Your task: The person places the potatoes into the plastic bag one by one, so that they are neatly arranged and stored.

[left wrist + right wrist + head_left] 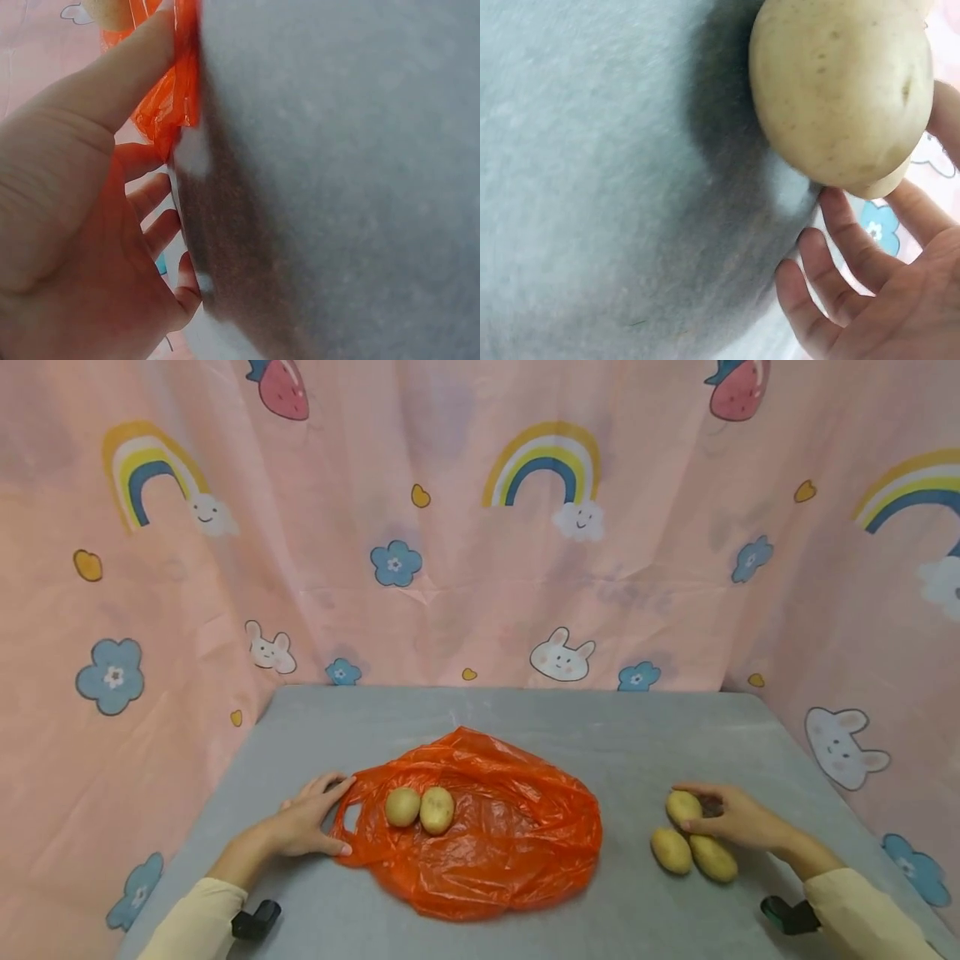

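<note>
An orange plastic bag [480, 860] lies spread on the table, with two potatoes [437, 811] side by side on its left part. At the bag's left end, by the handle hole, my left hand [311, 818] touches the plastic with thumb and index finger set wide apart. In the left wrist view the thumb [112, 86] lies on the orange edge while the other fingers spread below it. Over on the right, my right hand [738, 817] grips the far potato [683, 807] between thumb and index finger. Two more potatoes [671, 851] lie close against it; one large potato [844, 86] fills the right wrist view's top.
The grey table [615, 727] ends at a pink patterned curtain [480, 610] behind and at both sides. A dark device [257, 920] is at the left wrist and a similar one [790, 915] at the right wrist.
</note>
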A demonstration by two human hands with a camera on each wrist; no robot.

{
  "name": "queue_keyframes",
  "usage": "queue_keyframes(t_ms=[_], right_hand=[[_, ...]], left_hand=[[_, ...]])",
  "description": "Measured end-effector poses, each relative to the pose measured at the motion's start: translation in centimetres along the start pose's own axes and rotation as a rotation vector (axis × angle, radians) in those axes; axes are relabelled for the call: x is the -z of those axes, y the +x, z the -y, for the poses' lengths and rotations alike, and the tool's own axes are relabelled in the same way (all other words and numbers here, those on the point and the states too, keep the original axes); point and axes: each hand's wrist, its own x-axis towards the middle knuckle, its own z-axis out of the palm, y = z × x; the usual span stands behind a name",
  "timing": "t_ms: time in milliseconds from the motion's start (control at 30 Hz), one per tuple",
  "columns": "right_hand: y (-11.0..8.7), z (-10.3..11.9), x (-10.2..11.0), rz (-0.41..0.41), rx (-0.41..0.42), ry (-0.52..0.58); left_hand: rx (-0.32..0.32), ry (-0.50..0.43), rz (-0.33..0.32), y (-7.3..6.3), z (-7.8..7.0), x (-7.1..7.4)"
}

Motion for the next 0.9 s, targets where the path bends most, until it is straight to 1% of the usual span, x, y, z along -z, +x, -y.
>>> queue_keyframes(t_ms=[100, 233, 300, 433, 567, 667, 700, 833, 900], right_hand=[[0.0, 0.2, 0.0, 0.005, 0.010, 0.021], [-0.1, 0.4, 0.1, -0.016, 0.033, 0.032], [0.0, 0.4, 0.1, -0.029, 0.046, 0.027], [0.0, 0.6, 0.2, -0.051, 0.006, 0.005], [0.3, 1.2, 0.4, -0.088, -0.040, -0.001], [0.7, 1.6, 0.6, -0.116, -0.046, 0.005], [0.8, 1.7, 0.6, -0.123, -0.047, 0.007], [1.0, 2.2, 0.7, -0.141, -0.046, 0.015], [1.2, 2.5, 0.7, -0.151, -0.040, 0.024]], left_hand=[[-0.011, -0.003, -0.003, -0.2, 0.0, 0.1], [-0.021, -0.015, -0.011, -0.3, -0.2, 0.3], [-0.014, -0.016, -0.010, -0.2, -0.2, 0.3], [0.019, -0.024, 0.003, 0.0, 0.1, 0.0], [0.030, -0.033, -0.003, 0.1, 0.4, -0.2], [0.036, -0.030, 0.001, 0.1, 0.2, -0.2], [0.047, -0.030, 0.006, 0.0, 0.1, -0.2], [0.039, -0.028, 0.020, -0.2, -0.5, 0.3], [0.029, -0.028, 0.012, -0.2, -0.4, 0.4]])
